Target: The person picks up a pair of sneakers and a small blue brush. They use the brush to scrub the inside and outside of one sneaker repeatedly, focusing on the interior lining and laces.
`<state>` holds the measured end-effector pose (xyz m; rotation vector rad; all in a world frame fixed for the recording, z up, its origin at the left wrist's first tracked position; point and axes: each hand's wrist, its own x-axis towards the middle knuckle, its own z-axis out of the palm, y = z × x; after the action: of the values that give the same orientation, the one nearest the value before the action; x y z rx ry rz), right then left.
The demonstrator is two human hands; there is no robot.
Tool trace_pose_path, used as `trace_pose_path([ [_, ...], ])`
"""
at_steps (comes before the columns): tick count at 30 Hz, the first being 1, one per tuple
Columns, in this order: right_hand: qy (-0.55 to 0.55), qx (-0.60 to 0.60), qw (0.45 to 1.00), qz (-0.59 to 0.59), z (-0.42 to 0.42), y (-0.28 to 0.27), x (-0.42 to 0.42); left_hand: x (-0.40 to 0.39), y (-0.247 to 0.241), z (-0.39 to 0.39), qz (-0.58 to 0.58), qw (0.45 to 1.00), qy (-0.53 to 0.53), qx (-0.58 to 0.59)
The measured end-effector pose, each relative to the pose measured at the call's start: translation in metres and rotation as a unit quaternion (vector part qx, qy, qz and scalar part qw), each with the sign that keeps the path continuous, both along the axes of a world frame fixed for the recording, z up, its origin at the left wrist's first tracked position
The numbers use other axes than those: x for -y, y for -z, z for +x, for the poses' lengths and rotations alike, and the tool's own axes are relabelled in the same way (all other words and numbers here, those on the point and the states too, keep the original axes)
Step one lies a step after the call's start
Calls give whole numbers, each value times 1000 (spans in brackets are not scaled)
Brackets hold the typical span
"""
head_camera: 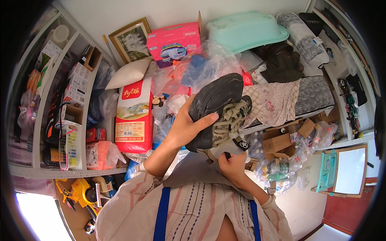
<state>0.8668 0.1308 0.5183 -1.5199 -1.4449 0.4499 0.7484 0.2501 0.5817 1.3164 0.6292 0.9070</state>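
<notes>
A black sneaker (215, 98) with thick beige laces (233, 119) is held up in front of my chest, tilted, toe pointing up and away. My left hand (193, 123) wraps around its side, the thumb pressed on the dark edge near the laces. At the lower, ankle end, my right hand (233, 165) is closed on the shoe's pale grey part. Beside that hand a black tab with a white star (242, 144) sticks out. Another dark rounded edge (248, 104) shows behind the laces; I cannot tell if it belongs to a second shoe. A grey apron (196, 173) spreads below.
A red and white rice bag (134, 117), a pink carton (174, 42) and a mint plastic tub (244, 30) stand beyond my hands. Metal shelving (84, 99) rises at left. Right are an opened cardboard box (277, 143), plastic bottles (286, 165) and a floral cloth (271, 102).
</notes>
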Motion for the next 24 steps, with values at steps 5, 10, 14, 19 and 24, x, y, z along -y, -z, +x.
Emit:
trace_pose_path([
  [5,0,18,997,74,-3,-9,-1,3,-2,-5,12,1000,-23,7],
  [10,-11,-25,998,58,-3,-18,0,6,-2,-5,8,999,-40,21],
  [14,-7,25,997,74,-3,-25,2,7,-2,-7,0,999,-37,25],
  [19,9,53,994,100,-3,-36,1,7,-3,-4,0,998,-51,37],
  [24,-36,39,999,0,5,-62,3,6,-6,2,-116,986,-68,93],
])
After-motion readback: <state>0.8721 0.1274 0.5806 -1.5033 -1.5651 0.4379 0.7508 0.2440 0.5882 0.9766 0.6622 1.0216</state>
